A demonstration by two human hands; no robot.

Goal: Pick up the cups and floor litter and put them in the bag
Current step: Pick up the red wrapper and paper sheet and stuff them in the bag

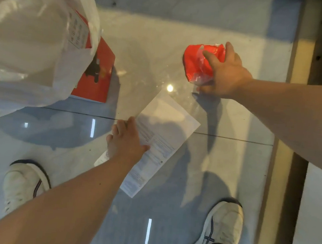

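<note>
A white printed sheet of paper (161,133) lies on the glossy floor between my feet. My left hand (126,140) rests on its left edge, fingers curled on the sheet. A crumpled red wrapper (197,65) sits farther right, and my right hand (225,73) is closed around it from the right side. A large translucent white plastic bag (33,40) fills the upper left. A red booklet with a dark figure (98,74) lies on the floor, partly under the bag's edge.
Grey polished floor tiles (76,153) with a seam running across. My two white sneakers (24,184) (223,227) stand at the bottom. A beige and dark threshold strip (301,94) runs down the right side.
</note>
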